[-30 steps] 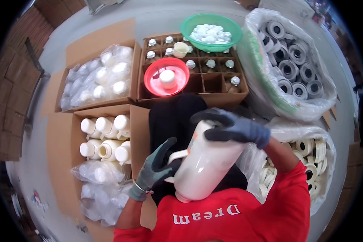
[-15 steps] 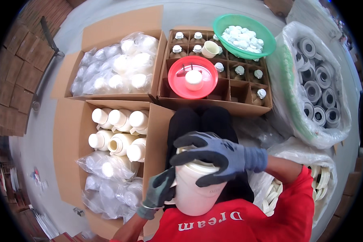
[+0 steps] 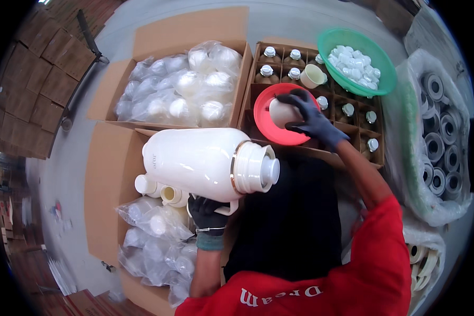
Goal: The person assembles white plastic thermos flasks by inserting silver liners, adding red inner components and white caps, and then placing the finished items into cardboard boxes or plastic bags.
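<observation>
My left hand point(image 3: 209, 213), in a dark glove, is closed round the handle of a white vacuum flask point(image 3: 192, 160). The flask lies almost level in the air, its stoppered neck pointing right, above the box at my left. Out to the right, my gloved right hand point(image 3: 312, 117) has its fingers curled round a white cup point(image 3: 283, 113). That cup is in a red plastic dish point(image 3: 265, 126), which sits on a divided carton point(image 3: 250, 105). Part of the cup is hidden by the fingers.
An open carton of bagged white flasks point(image 3: 187, 84) stands far left; nearer is another carton point(image 3: 102, 195) with cream flasks and bagged ones. A green bowl point(image 3: 387, 68) of white stoppers and a cream cup point(image 3: 312, 76) rest over capped bottles point(image 3: 347, 109). Grey ring-shaped parts point(image 3: 433, 142) fill a sack at right.
The flask has gone from upright in my lap to lying level, up and to the left, in my left hand. My right hand has left its top and reached forward to the cup.
</observation>
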A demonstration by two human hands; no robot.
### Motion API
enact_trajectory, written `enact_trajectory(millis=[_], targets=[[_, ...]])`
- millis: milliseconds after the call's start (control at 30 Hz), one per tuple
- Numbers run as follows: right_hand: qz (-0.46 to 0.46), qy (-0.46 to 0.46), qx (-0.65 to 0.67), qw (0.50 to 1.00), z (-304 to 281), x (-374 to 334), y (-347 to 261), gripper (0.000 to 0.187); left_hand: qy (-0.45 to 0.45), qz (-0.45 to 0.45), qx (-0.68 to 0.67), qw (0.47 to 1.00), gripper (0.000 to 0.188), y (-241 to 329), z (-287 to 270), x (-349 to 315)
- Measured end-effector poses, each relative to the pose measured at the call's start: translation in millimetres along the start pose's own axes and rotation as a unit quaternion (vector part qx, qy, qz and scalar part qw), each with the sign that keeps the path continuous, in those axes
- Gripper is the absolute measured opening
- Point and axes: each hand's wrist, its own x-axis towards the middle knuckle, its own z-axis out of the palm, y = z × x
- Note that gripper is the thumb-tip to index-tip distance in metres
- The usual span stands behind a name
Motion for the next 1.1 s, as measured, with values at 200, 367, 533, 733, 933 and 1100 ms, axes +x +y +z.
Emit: enact_trajectory(millis=[200,367,533,733,933,1100], targets=[[-0.051,0.011,0.027,0.998,-51,-70,-160,0.082,0.031,0.010,-0.050,0.998,0.024,36,7,26],[0.286,-0.176,0.622,0.707,-51,-132,-96,0.073,0.070,0.047,-0.023,0.996,0.033,61,-11,41],[-0.017,0.125,0.157,0.979,-51,-138,-172,0.078,-0.069,-0.051,-0.139,0.987,0.041,45,24,2],[0.271,-0.118,0.690,0.661,-41,-160,-156,0.077,0.061,0.054,-0.045,0.996,0.047,53,-25,30],[0.212,-0.093,0.629,0.742,-38,-151,-175,0.070,-0.058,-0.027,-0.148,0.987,0.040,-4,-34,-1],[0.065,0.074,0.343,0.934,-27,-160,-180,0.083,0.097,0.044,0.101,0.989,0.034,39,-37,29]])
